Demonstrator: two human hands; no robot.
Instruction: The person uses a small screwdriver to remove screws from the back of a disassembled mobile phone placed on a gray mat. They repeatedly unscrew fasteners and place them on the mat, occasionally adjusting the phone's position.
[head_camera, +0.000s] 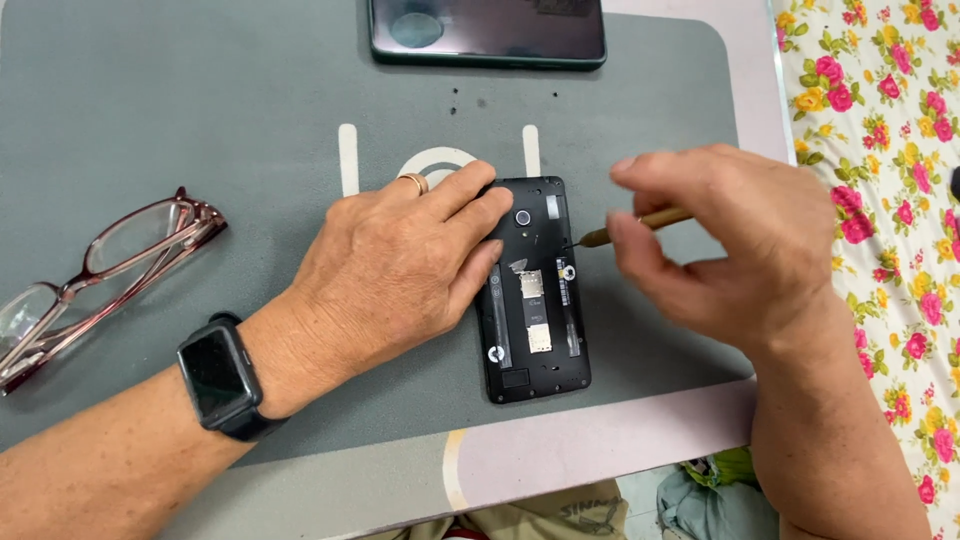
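Pressing down on the opened phone, the left hand lies flat with its fingers spread over the phone's upper left corner and left edge — it grasps nothing, only pins the body against the grey mat. The phone lies face down with its back cover off, near the mat's front edge, and its long side runs away from the person. Just right of the phone, the right hand pinches a thin screwdriver between thumb and fingers; the dark tip reaches the phone's right edge, about a third of the way down from its top. Judging by its looks, the phone is light and stiff, a thin plastic frame that would slide on the mat if left unpinned, so the flat palm hold suits it. Its exposed middle — the card slots, the foil patch, the camera lens near the top — looks fragile, and the safe places to hold seem to be the outer rim and corners. The screwdriver looks slim and light, easy to let slip, best held close to the tip. Left of the phone, well apart, a pair of glasses rests on the mat. Beyond the phone, at the mat's far edge, lies a second phone with a dark glossy face. A black wristwatch sits on the left wrist. Right of the tabletop spreads a flowered cloth.
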